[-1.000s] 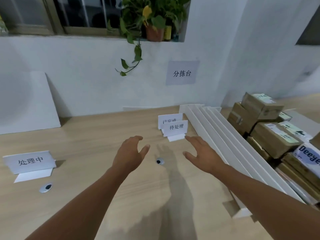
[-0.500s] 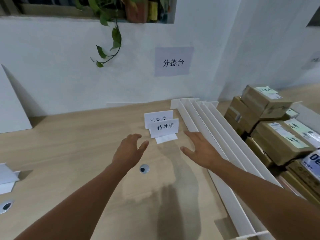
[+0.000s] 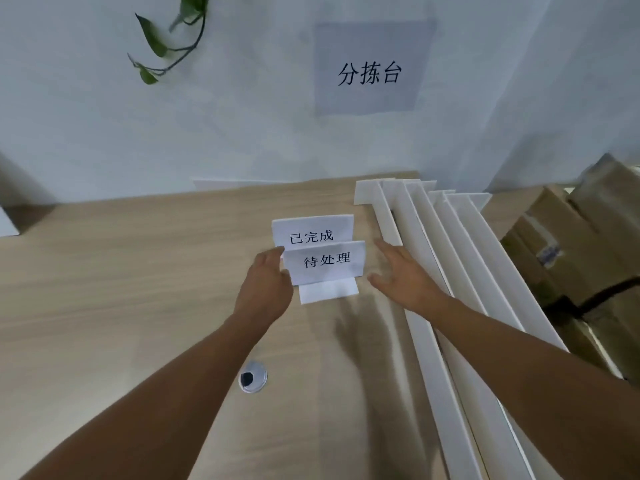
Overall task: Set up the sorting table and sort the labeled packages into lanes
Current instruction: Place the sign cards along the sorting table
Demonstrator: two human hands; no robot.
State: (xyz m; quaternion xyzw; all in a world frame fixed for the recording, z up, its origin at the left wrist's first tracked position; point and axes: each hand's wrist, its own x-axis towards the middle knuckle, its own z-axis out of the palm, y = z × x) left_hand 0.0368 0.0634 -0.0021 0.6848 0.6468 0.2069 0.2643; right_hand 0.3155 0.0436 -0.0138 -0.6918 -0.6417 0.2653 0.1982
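Both of your hands have moved forward over the last half second. Your left hand (image 3: 266, 289) now pinches the left edge of the 待处理 card (image 3: 325, 263). Your right hand (image 3: 405, 277) hovers open with fingers spread, just at the card's 3 o'clock. That card stands on the table (image 3: 121, 289), with the 已完成 card (image 3: 311, 230) close at its 12 o'clock. White dividers (image 3: 433, 271) and cardboard packages (image 3: 561, 244) lie farther out at 3 o'clock.

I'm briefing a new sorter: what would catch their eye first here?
Mid-table, the 待处理 sign stands in front of the 已完成 sign, the left hand at its left edge, the right hand open beside it. White divider strips lie stacked on the right, brown packages beyond them.
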